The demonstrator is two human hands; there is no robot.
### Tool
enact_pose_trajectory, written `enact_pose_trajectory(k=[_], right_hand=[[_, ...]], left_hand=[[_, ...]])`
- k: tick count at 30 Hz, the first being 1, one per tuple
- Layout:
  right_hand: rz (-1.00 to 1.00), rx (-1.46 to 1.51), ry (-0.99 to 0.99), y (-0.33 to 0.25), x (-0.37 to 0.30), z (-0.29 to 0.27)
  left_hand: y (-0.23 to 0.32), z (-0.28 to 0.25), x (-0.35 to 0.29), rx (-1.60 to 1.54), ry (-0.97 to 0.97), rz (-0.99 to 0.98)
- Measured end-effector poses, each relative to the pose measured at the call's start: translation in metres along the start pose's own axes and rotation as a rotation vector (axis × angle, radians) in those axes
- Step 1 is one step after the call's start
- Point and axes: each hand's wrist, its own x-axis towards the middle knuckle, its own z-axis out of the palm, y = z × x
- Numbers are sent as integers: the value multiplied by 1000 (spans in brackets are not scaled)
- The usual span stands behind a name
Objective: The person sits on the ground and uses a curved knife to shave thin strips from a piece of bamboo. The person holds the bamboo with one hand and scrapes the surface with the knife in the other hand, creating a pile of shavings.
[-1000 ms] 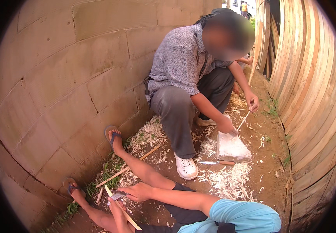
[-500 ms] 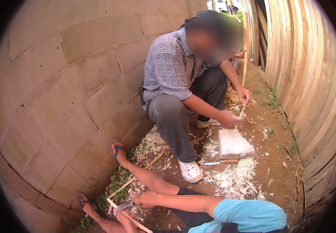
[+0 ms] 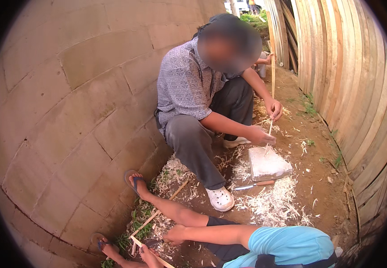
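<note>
Strip of pale wood (image 3: 136, 241) near lower edge of view, clasped in fingers of left hand (image 3: 149, 256). Right hand (image 3: 174, 234) just beside, fingers curled round knife (image 3: 154, 243). Co-worker (image 3: 182, 85) holds thin stick (image 3: 271, 127) above stone block (image 3: 268, 165); shavings (image 3: 271, 205) nearby.

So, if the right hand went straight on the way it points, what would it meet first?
Blade leading, the right hand would probably meet the pale wooden strip in the left hand first; whether blade and strip touch is unclear.
</note>
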Motion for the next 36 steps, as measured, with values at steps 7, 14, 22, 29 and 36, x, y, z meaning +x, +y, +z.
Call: enact_pose_trajectory(k=[7, 14, 22, 29, 36], right_hand=[[-87, 56, 419, 23, -2, 1], [-167, 90, 673, 10, -6, -8], [-51, 45, 650, 7, -6, 1], [157, 87, 350, 1, -10, -9], [157, 260, 402, 9, 1, -8]], left_hand=[[22, 16, -26, -12, -55, 62], [15, 2, -19, -26, -125, 53], [12, 3, -19, 9, -133, 30], [8, 2, -13, 59, -150, 52], [29, 17, -30, 46, -194, 54]])
